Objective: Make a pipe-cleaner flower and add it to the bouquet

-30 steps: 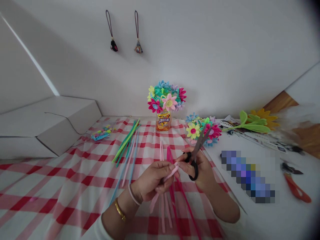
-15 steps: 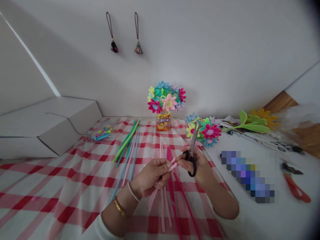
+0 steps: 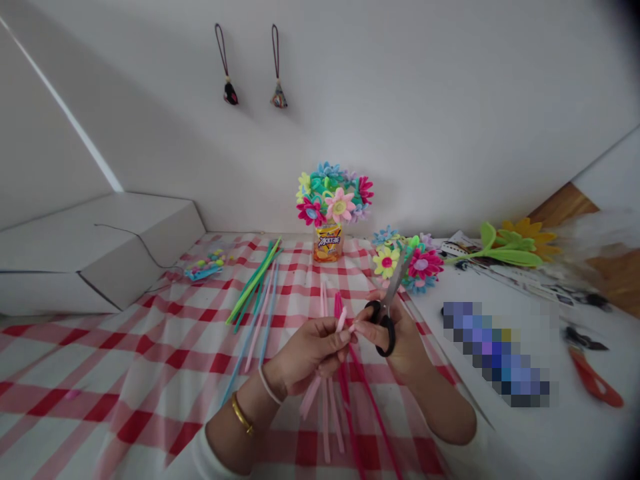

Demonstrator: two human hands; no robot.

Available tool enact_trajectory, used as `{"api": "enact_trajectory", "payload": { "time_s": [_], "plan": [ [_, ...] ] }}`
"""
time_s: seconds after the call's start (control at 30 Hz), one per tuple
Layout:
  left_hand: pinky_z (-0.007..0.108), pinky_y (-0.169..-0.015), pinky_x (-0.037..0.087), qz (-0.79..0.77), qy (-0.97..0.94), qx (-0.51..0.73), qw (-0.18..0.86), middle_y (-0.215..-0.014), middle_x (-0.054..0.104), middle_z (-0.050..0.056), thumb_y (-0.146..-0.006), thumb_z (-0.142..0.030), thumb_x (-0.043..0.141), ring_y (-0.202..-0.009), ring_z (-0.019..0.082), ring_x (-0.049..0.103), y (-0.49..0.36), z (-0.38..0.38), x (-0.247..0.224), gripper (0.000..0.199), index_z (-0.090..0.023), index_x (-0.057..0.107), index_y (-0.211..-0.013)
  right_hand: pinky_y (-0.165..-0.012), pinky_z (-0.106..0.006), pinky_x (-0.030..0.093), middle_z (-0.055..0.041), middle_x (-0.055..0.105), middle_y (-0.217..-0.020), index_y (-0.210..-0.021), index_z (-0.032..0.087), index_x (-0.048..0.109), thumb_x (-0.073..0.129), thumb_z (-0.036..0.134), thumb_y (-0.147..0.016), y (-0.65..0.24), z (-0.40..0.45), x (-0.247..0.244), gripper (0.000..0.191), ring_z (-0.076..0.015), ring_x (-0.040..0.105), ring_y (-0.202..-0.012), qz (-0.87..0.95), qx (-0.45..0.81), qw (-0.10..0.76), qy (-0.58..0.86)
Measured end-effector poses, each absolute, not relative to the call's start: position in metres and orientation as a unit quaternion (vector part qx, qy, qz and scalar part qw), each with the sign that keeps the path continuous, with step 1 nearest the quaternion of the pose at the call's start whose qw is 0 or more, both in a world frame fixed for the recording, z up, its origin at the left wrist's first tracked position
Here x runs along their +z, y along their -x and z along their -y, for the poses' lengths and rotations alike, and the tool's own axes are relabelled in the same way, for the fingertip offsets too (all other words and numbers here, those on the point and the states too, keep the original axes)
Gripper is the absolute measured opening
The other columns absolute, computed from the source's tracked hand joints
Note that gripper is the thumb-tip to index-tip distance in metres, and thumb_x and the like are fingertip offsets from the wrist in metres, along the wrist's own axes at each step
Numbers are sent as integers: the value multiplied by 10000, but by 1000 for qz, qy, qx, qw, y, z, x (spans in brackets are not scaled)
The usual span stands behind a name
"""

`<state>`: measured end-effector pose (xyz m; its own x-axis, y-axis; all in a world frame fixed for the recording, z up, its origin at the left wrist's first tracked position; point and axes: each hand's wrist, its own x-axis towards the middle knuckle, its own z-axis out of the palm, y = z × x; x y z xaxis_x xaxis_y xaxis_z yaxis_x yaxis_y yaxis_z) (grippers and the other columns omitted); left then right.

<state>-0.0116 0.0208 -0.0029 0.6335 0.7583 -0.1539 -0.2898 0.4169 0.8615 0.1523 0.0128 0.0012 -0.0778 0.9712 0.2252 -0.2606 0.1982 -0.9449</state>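
Pale pink pipe cleaners [image 3: 310, 398] are pinched in my left hand [image 3: 320, 347], their upper ends sticking up past the fingertips and the rest hanging below. My right hand [image 3: 395, 333] holds black-handled scissors [image 3: 399, 283], blades pointing up and right. Its thumb and a finger also pinch at a pale pink tip, close to my left fingertips. Under the hands, loose pale pink pipe cleaners [image 3: 326, 427] and magenta ones [image 3: 370, 393] lie on the checked cloth [image 3: 150, 400].
Green, pink and blue pipe cleaners [image 3: 254, 287] lie to the left, near a packet of pompoms [image 3: 204, 270]. A flower-filled bottle [image 3: 328, 243] stands at the back. Right are more fuzzy flowers [image 3: 425, 263], a sunflower [image 3: 525, 240] and orange-handled pliers [image 3: 595, 377]. A white box [image 3: 100, 247] sits left.
The pink ends at my left fingertips now point more upright, and my hands are slightly farther apart. The scissors have tilted farther to the right.
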Motion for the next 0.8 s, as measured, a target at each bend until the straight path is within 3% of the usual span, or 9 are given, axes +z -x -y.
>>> {"api": "enact_trajectory", "payload": {
  "time_s": [0.3, 0.53, 0.8],
  "plan": [
    [153, -271, 113, -190, -363, 240, 880, -376, 407, -53, -794, -261, 563, -257, 22, 204, 22, -23, 1, 177, -113, 612, -711, -684, -298, 519, 20, 677, -776, -946, 250, 562, 749, 208, -646, -158, -13, 1, 356, -156, 647, -711, 512, 577, 554, 315],
    [148, -238, 100, -156, -318, 166, 920, -392, 412, -42, -811, -242, 507, -243, 29, 191, 25, -25, -4, 193, -112, 617, -721, -599, -296, 518, 27, 655, -730, -957, 249, 550, 739, 205, -659, -155, -12, 0, 355, -144, 629, -610, 530, 593, 537, 281],
    [140, -257, 105, -155, -331, 191, 911, -428, 418, -48, -852, -292, 488, -266, 17, 172, 23, -23, -1, 230, -110, 619, -803, -517, -282, 488, 49, 599, -701, -972, 265, 509, 745, 244, -652, -155, -11, -3, 398, -134, 586, -541, 542, 547, 556, 312]
  ]
}}
